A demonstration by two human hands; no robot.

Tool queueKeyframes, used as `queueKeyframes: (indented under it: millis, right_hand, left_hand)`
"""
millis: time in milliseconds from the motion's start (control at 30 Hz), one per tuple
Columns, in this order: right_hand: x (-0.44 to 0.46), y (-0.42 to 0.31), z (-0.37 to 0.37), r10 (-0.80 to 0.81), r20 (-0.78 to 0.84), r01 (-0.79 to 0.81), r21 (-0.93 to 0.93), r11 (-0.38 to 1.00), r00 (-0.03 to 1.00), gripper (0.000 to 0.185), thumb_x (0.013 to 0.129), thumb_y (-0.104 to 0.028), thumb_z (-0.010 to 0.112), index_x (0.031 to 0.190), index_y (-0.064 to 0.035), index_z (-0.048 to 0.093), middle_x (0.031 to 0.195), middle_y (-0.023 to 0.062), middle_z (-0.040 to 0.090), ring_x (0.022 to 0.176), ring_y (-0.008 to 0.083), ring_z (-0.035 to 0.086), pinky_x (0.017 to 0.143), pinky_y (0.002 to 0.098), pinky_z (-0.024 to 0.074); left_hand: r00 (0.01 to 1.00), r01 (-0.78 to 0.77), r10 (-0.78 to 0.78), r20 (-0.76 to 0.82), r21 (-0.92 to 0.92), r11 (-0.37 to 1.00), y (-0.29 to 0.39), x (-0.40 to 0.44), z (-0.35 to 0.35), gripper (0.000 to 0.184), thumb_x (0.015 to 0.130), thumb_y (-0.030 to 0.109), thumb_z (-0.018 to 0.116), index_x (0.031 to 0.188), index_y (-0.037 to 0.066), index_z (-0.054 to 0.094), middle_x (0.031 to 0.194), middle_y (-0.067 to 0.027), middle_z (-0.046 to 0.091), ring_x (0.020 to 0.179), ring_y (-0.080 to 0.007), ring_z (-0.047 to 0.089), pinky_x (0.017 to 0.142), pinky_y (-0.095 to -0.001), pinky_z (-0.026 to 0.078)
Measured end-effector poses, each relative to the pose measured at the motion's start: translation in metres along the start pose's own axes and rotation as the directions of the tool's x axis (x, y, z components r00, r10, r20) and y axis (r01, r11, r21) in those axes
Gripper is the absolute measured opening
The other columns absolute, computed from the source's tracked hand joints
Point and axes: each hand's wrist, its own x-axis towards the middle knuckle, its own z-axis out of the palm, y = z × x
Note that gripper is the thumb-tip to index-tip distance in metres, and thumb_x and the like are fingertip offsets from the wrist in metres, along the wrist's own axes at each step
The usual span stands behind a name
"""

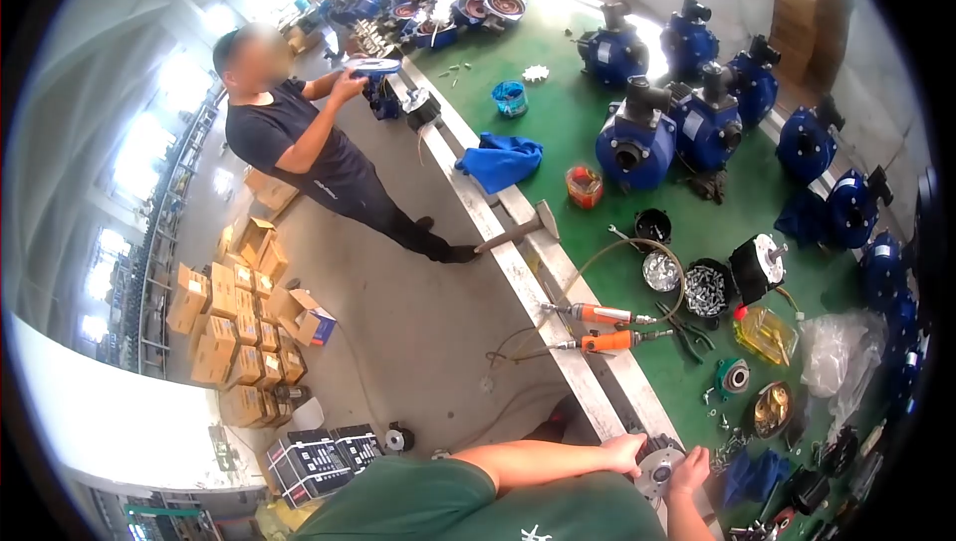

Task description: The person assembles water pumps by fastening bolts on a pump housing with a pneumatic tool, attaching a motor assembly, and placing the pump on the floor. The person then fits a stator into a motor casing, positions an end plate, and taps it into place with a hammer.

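Observation:
Near the bottom of the head view, a round grey metal part [658, 473] lies at the metal rail along the bench edge. My left hand [624, 453] is at its left side with the fingers curled against it. On its right side is my right hand [689, 469], fingers bent and pressed together at the rim. What the fingertips grip is too small to make out fully. Two orange air tools [605, 342] lie on the bench beyond, beside black-handled pliers [691, 338].
Blue pumps [637, 143] stand across the green bench [558, 73]. Bowls of bolts [706, 288], a yellow bag [765, 334] and a blue cloth [500, 161] lie nearer. A co-worker [299, 143] stands at far left, holding a blue part. Cardboard boxes [234, 327] are stacked on the floor.

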Motion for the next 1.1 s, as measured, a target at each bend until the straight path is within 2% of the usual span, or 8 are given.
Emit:
queueKeyframes:
  millis: [200, 267, 400, 467, 533, 700, 800, 1100]
  right_hand:
    - [0.004, 0.000, 0.001, 0.006, -0.003, -0.006, -0.015, 1.000, 1.000, 0.032, 0.101, -0.026, 0.048, 0.087, 0.0016, 0.057, 0.078, 0.0247, 0.062, 0.070, 0.0457, 0.059, 0.064, 0.0516, 0.0447]
    - [0.003, -0.007, -0.002, 0.029, 0.015, -0.028, -0.030, 0.999, 0.999, 0.033, 0.102, -0.026, 0.047, 0.088, 0.0014, 0.057, 0.079, 0.0247, 0.063, 0.071, 0.0462, 0.059, 0.064, 0.0523, 0.0448]
    - [0.005, 0.004, 0.003, 0.009, 0.006, -0.009, -0.047, 0.999, 1.000, 0.033, 0.102, -0.027, 0.047, 0.088, 0.0006, 0.059, 0.079, 0.0245, 0.063, 0.072, 0.0461, 0.060, 0.065, 0.0526, 0.0453]
    - [0.005, 0.008, 0.006, 0.014, -0.005, -0.014, -0.039, 0.999, 1.000, 0.032, 0.102, -0.027, 0.047, 0.092, 0.0003, 0.061, 0.082, 0.0249, 0.064, 0.073, 0.0468, 0.060, 0.066, 0.0525, 0.0457]
    - [0.004, 0.000, 0.004, -0.008, -0.027, 0.008, -0.003, 1.000, 1.000, 0.032, 0.102, -0.027, 0.048, 0.092, 0.0002, 0.061, 0.082, 0.0249, 0.064, 0.073, 0.0463, 0.060, 0.066, 0.0521, 0.0459]
    - [0.002, -0.016, -0.005, 0.028, -0.004, -0.028, 0.019, 0.999, 1.000, 0.032, 0.102, -0.027, 0.048, 0.091, -0.0007, 0.062, 0.081, 0.0205, 0.068, 0.074, 0.0409, 0.065, 0.067, 0.0488, 0.0492]
    - [0.004, -0.013, -0.003, 0.073, 0.050, -0.075, 0.031, 0.997, 0.996, 0.033, 0.101, -0.028, 0.048, 0.090, -0.0006, 0.062, 0.081, 0.0201, 0.068, 0.075, 0.0409, 0.065, 0.068, 0.0488, 0.0497]
    - [0.002, -0.003, 0.001, 0.034, 0.090, -0.043, 0.099, 0.994, 0.995, 0.031, 0.101, -0.024, 0.048, 0.089, 0.0019, 0.060, 0.081, 0.0232, 0.065, 0.074, 0.0438, 0.061, 0.067, 0.0489, 0.0478]
  left_hand:
    - [0.998, 0.062, -0.063, 0.010, 0.092, 0.994, 0.013, 0.004, 0.005, 0.067, 0.078, 0.024, 0.074, 0.135, 0.002, 0.048, 0.122, -0.0233, 0.063, 0.115, -0.0396, 0.062, 0.097, -0.0464, 0.051]
    - [0.982, 0.120, -0.114, -0.153, 0.027, 0.992, 0.021, 0.001, 0.011, 0.065, 0.085, 0.033, 0.061, 0.138, 0.000, 0.043, 0.140, -0.0281, 0.042, 0.122, -0.0470, 0.055, 0.099, -0.0519, 0.048]
    - [0.944, 0.044, 0.002, -0.330, 0.132, 0.990, 0.031, 0.008, 0.035, 0.054, 0.092, 0.037, 0.058, 0.132, 0.002, 0.047, 0.131, -0.0241, 0.048, 0.119, -0.0419, 0.055, 0.098, -0.0517, 0.049]
    - [0.845, -0.045, 0.154, -0.511, 0.219, 0.975, 0.023, 0.031, 0.063, 0.048, 0.096, 0.041, 0.055, 0.124, 0.002, 0.050, 0.122, -0.0231, 0.052, 0.115, -0.0410, 0.054, 0.093, -0.0530, 0.050]
    - [0.816, -0.011, 0.159, -0.556, 0.259, 0.966, 0.040, 0.034, 0.064, 0.048, 0.097, 0.043, 0.055, 0.122, 0.003, 0.052, 0.115, -0.0210, 0.056, 0.113, -0.0396, 0.055, 0.091, -0.0515, 0.051]
    - [0.821, -0.080, 0.213, -0.530, 0.263, 0.962, 0.043, 0.040, 0.061, 0.034, 0.100, 0.039, 0.053, 0.103, 0.007, 0.064, 0.110, -0.0160, 0.057, 0.108, -0.0365, 0.058, 0.087, -0.0485, 0.052]
    - [0.844, -0.196, 0.297, -0.448, 0.258, 0.946, 0.031, 0.044, 0.060, 0.036, 0.101, 0.039, 0.051, 0.106, 0.005, 0.063, 0.114, -0.0177, 0.056, 0.110, -0.0370, 0.059, 0.088, -0.0503, 0.053]
    - [0.802, -0.263, 0.405, -0.439, 0.349, 0.899, 0.023, 0.048, 0.058, 0.024, 0.098, 0.029, 0.054, 0.099, 0.008, 0.066, 0.105, -0.0103, 0.056, 0.104, -0.0308, 0.058, 0.084, -0.0431, 0.053]
